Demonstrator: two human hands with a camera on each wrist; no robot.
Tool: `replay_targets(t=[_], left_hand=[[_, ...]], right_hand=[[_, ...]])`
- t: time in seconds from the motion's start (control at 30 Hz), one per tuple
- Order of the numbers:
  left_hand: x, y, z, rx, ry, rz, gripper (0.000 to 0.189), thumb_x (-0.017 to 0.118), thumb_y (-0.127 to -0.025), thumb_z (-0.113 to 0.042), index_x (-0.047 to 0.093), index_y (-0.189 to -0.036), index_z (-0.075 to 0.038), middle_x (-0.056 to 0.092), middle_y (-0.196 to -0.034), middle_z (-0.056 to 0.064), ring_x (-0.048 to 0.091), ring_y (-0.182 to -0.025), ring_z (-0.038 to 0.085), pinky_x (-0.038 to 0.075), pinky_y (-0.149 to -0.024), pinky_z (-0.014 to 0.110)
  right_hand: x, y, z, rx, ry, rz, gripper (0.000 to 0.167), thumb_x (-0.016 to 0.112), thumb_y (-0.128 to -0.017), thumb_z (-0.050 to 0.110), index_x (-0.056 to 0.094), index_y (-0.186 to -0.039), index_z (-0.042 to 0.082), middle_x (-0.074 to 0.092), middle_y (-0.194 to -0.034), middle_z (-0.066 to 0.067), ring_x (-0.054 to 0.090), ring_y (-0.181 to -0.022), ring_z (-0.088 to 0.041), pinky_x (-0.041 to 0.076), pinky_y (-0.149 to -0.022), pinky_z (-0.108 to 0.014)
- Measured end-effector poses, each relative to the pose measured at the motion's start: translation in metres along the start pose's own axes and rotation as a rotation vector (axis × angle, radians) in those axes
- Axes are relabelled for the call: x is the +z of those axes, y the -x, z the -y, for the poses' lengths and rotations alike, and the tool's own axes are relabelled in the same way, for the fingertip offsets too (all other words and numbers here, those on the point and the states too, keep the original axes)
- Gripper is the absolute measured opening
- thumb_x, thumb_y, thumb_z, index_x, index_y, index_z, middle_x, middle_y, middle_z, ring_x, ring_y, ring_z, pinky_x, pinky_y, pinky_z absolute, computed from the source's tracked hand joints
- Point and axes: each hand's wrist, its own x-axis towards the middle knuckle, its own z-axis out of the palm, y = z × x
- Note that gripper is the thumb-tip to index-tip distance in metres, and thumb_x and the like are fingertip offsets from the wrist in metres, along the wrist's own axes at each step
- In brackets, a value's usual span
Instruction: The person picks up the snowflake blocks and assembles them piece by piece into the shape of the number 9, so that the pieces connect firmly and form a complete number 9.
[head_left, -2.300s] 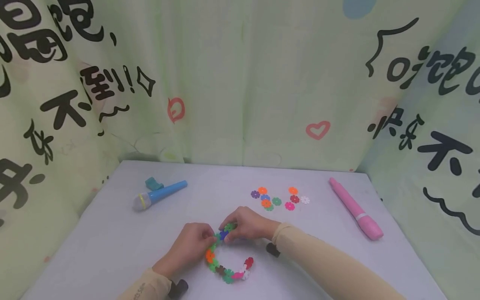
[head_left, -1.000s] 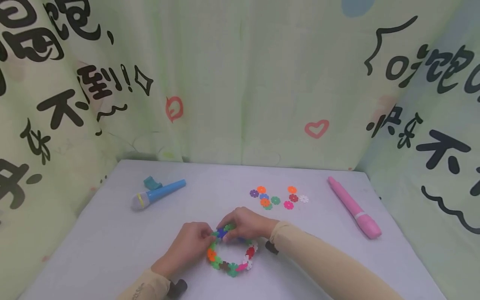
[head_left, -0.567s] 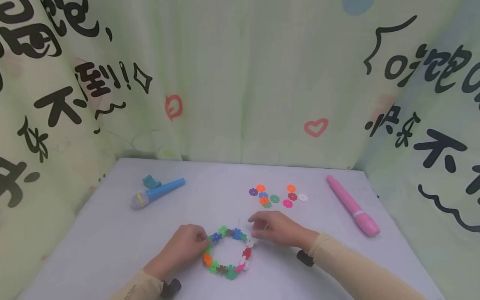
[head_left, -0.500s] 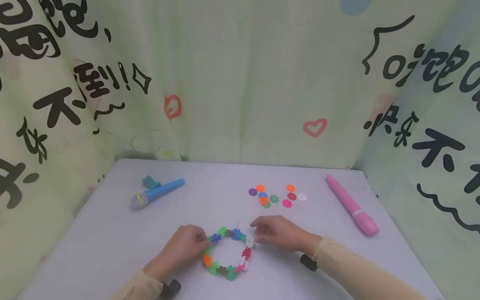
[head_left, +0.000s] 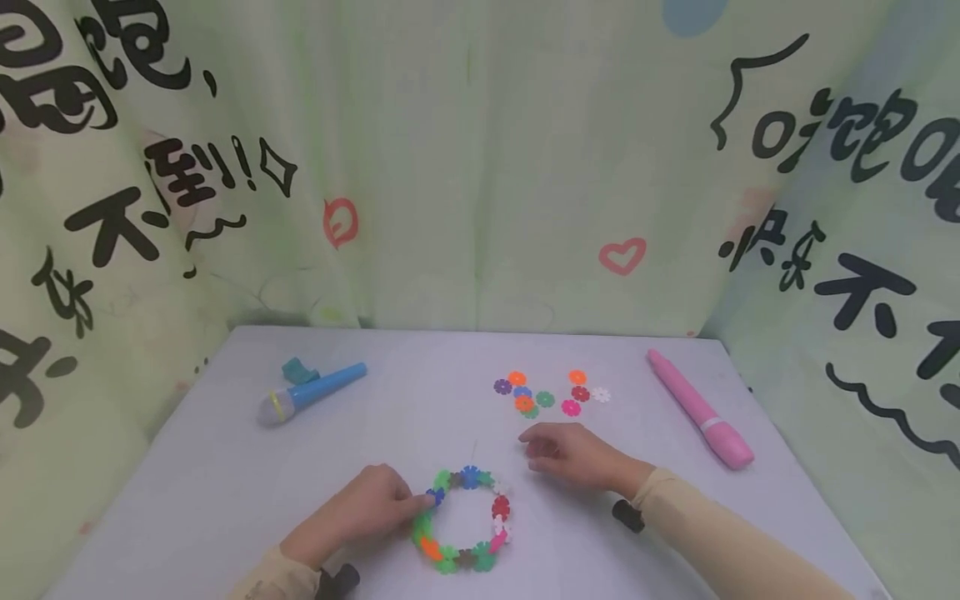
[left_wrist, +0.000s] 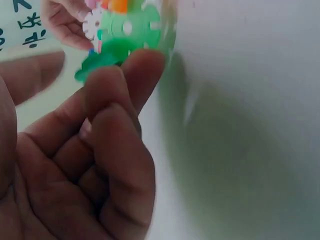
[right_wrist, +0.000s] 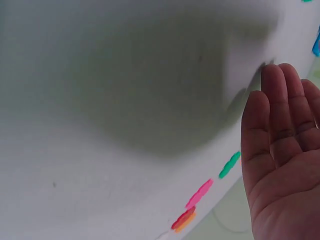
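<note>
A ring of colourful notched plastic snowflake discs (head_left: 501, 507) lies at the front middle of the table, in green, blue, brown, white, red, pink and orange. A thin clear strand sticks up from its far side. My left hand (head_left: 367, 507) is at the ring's left side, a digit reaching to the blue disc. In the left wrist view, the thumb (left_wrist: 35, 75) stands apart from the loosely curled fingers, which are against a green disc (left_wrist: 102, 62). My right hand (head_left: 577, 457) hovers right of the ring, holding nothing, its fingers relaxed.
Several loose flower-shaped discs (head_left: 545, 399) lie beyond the ring. A blue toy microphone (head_left: 322, 388) and a small teal piece (head_left: 298, 371) are at the back left. On the right lies a pink microphone-shaped toy (head_left: 697, 406). A printed curtain (head_left: 480, 167) surrounds the table (head_left: 225, 467).
The disc chain has gone from an open curve to a full ring. My right hand has let go of it and moved right. My left thumb has come away from the fingers.
</note>
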Motion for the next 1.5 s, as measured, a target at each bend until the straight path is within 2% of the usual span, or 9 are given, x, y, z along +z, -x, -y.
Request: replay_targets(t=[0.13, 0.23, 0.33, 0.43, 0.53, 0.67, 0.93, 1.2, 1.5], left_hand=[[-0.010, -0.009, 0.001, 0.027, -0.041, -0.062, 0.048, 0.066, -0.093, -0.049, 0.063, -0.060, -0.014, 0.046, -0.051, -0.009, 0.039, -0.048, 0.009, 0.034, -0.047, 0.026], [-0.016, -0.023, -0.002, 0.084, -0.045, -0.104, 0.028, 0.069, -0.093, -0.042, 0.071, -0.086, -0.016, 0.062, -0.075, -0.006, 0.055, -0.067, 0.012, 0.047, -0.058, 0.031], [-0.017, -0.037, -0.011, 0.141, -0.055, -0.040, 0.035, 0.073, -0.091, -0.035, 0.068, -0.120, -0.016, 0.067, -0.112, 0.000, 0.063, -0.098, 0.021, 0.054, -0.079, 0.041], [-0.015, -0.047, -0.022, 0.164, -0.109, 0.078, 0.048, 0.075, -0.090, -0.032, 0.062, -0.133, -0.015, 0.062, -0.128, 0.003, 0.059, -0.115, 0.024, 0.050, -0.094, 0.047], [-0.011, -0.052, -0.029, 0.166, -0.170, 0.150, 0.046, 0.078, -0.087, -0.027, 0.064, -0.130, -0.016, 0.066, -0.120, 0.000, 0.061, -0.109, 0.018, 0.050, -0.095, 0.043], [-0.007, -0.054, -0.031, 0.179, -0.199, 0.179, 0.037, 0.080, -0.085, -0.020, 0.069, -0.120, -0.015, 0.069, -0.103, -0.006, 0.064, -0.095, 0.011, 0.053, -0.086, 0.035], [-0.002, -0.056, -0.024, 0.138, -0.233, 0.119, 0.022, 0.080, -0.085, -0.022, 0.073, -0.105, -0.017, 0.067, -0.094, -0.009, 0.063, -0.090, 0.012, 0.054, -0.082, 0.035], [0.002, -0.060, -0.024, 0.129, -0.216, 0.100, 0.039, 0.082, -0.083, -0.028, 0.070, -0.118, -0.019, 0.063, -0.093, -0.009, 0.058, -0.086, 0.012, 0.052, -0.083, 0.037], [0.006, -0.058, -0.018, 0.146, -0.238, 0.093, 0.021, 0.081, -0.083, -0.024, 0.069, -0.099, -0.016, 0.054, -0.088, -0.008, 0.053, -0.081, 0.011, 0.051, -0.078, 0.033]], right_hand=[[-0.004, -0.008, -0.008, 0.032, 0.049, -0.065, 0.035, 0.075, -0.090, 0.014, 0.067, -0.124, 0.010, 0.067, -0.108, 0.005, 0.063, -0.099, -0.017, 0.054, -0.086, -0.038], [-0.005, -0.015, -0.010, 0.061, 0.117, -0.124, 0.034, 0.075, -0.089, 0.011, 0.068, -0.122, 0.011, 0.066, -0.111, 0.002, 0.062, -0.100, -0.019, 0.053, -0.086, -0.040], [-0.002, -0.023, -0.012, 0.089, 0.193, -0.176, 0.033, 0.072, -0.089, 0.008, 0.069, -0.122, 0.012, 0.064, -0.115, -0.001, 0.062, -0.100, -0.020, 0.053, -0.087, -0.040], [0.003, -0.032, -0.016, 0.116, 0.250, -0.205, 0.034, 0.071, -0.090, 0.009, 0.068, -0.124, 0.013, 0.062, -0.120, -0.002, 0.062, -0.103, -0.019, 0.053, -0.088, -0.039], [0.008, -0.040, -0.018, 0.136, 0.297, -0.203, 0.039, 0.072, -0.091, 0.013, 0.066, -0.129, 0.014, 0.061, -0.127, -0.003, 0.061, -0.112, -0.021, 0.051, -0.093, -0.040], [0.010, -0.044, -0.016, 0.166, 0.306, -0.190, 0.046, 0.073, -0.091, 0.018, 0.062, -0.135, 0.014, 0.060, -0.133, -0.006, 0.056, -0.122, -0.026, 0.048, -0.099, -0.045], [0.005, -0.045, -0.014, 0.170, 0.293, -0.206, 0.047, 0.075, -0.090, 0.016, 0.061, -0.134, 0.012, 0.061, -0.133, -0.006, 0.054, -0.126, -0.028, 0.046, -0.101, -0.047], [0.007, -0.048, -0.020, 0.109, 0.333, -0.234, 0.040, 0.074, -0.090, 0.014, 0.067, -0.128, 0.014, 0.065, -0.118, -0.001, 0.061, -0.110, -0.021, 0.051, -0.093, -0.040], [0.004, -0.048, -0.020, 0.127, 0.277, -0.214, 0.024, 0.076, -0.088, 0.012, 0.072, -0.112, 0.011, 0.057, -0.103, 0.002, 0.058, -0.095, -0.016, 0.052, -0.088, -0.037]])
